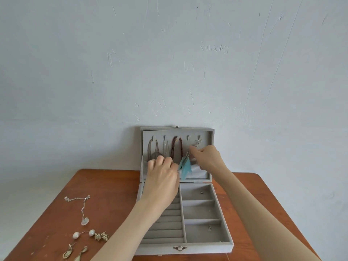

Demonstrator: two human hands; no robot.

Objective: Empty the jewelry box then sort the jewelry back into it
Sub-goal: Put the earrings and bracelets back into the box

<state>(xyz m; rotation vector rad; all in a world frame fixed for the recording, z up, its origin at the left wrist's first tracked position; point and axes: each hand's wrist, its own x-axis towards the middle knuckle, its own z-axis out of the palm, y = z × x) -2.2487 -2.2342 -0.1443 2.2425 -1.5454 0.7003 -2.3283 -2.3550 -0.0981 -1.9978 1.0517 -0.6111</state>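
Wooden table [113, 187], open jewelry box [224, 240]

Upright lid [205, 136] against wall [169, 63] blocks reach behind; jewelry box [224, 240] fills surface [113, 185] centre; loose jewelry [82, 208] clutters front-left; right strip narrow.

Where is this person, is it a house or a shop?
Probably a room in a home, though I can't be sure. A small wooden table stands against a plain, scratched painted wall, and on it sits a grey jewelry box with earrings laid out beside it.
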